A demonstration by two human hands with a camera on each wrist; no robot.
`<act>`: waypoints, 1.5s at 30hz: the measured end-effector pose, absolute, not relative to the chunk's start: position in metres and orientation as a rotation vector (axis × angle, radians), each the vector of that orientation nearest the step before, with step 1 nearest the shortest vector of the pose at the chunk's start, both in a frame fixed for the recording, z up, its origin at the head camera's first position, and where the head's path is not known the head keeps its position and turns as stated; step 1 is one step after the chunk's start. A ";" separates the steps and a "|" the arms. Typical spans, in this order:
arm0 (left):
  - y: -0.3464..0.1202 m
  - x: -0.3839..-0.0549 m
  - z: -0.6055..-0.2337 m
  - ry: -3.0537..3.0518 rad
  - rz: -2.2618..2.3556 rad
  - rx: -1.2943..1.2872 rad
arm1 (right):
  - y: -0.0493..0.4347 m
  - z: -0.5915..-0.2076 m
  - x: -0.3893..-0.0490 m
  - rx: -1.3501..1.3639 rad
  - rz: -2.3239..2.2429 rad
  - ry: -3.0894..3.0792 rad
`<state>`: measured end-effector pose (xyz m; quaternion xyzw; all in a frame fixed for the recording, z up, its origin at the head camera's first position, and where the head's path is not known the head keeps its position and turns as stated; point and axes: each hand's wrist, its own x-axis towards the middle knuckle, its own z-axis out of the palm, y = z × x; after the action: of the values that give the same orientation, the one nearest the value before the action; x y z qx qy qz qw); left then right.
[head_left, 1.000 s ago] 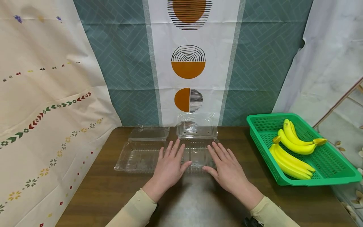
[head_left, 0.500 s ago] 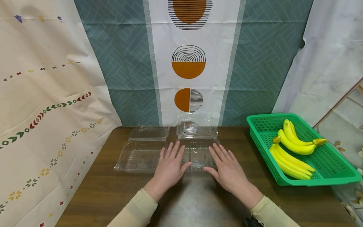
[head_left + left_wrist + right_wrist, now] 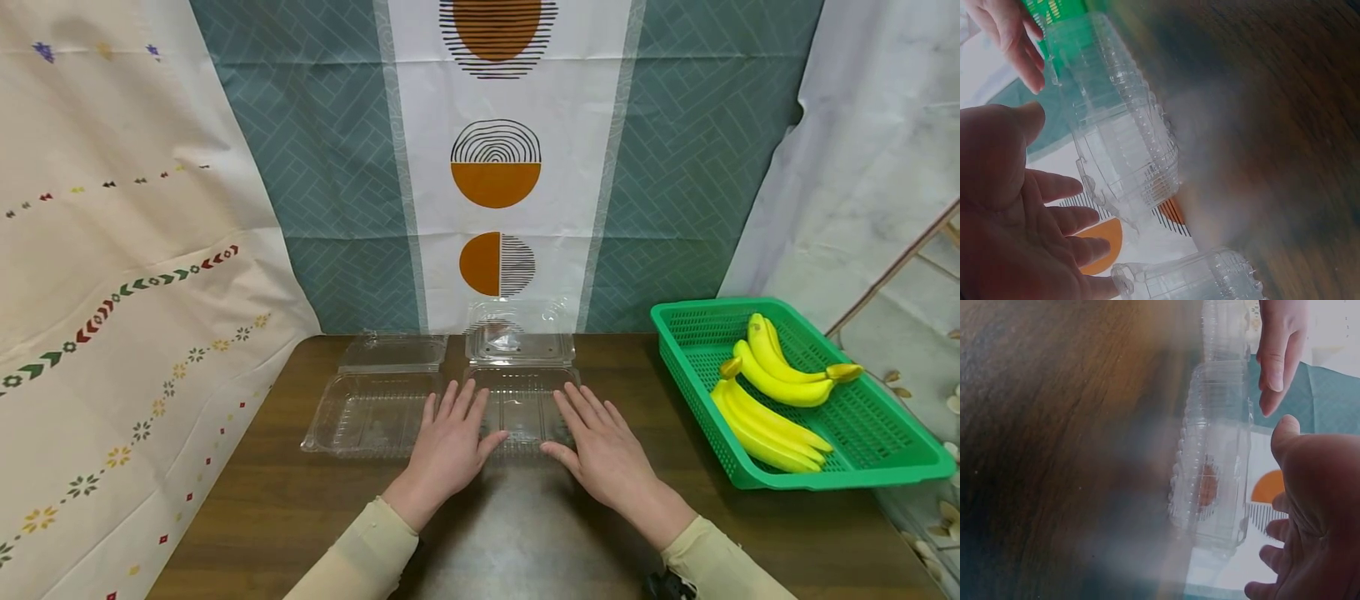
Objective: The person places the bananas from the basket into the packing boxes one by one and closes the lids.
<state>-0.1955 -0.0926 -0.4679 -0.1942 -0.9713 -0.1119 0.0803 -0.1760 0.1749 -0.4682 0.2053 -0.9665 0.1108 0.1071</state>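
Seemingly early stage: left clear-plastic hinged container [image 3: 367, 414] and right clear-plastic hinged container [image 3: 522, 408] already opened, no fruit inside. Rear yellow banana bunch [image 3: 787, 377], front yellow banana bunch [image 3: 772, 432] lie in green perforated-plastic basket [image 3: 862, 477]. Left hand [image 3: 448, 446], right hand [image 3: 609, 454] released, fingers extended.

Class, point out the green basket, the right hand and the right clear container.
Green basket [image 3: 873, 432], head view: bare mesh floor.
Right hand [image 3: 603, 454], head view: its back.
Right clear container [image 3: 521, 410], head view: tray floor.
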 end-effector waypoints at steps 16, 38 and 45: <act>-0.092 -0.197 -0.473 -2.962 -0.362 -0.574 | 0.178 -0.475 -0.178 0.591 0.362 -2.927; -0.094 -0.195 -0.474 -2.960 -0.389 -0.554 | 0.182 -0.481 -0.181 0.564 0.379 -2.979; -0.093 -0.196 -0.475 -2.949 -0.367 -0.543 | 0.184 -0.483 -0.180 0.568 0.394 -2.974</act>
<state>-0.1956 -0.0926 -0.4748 -0.1792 -0.9745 -0.1212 0.0601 -0.1798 0.1838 -0.4834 0.1858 -0.9731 0.1288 0.0440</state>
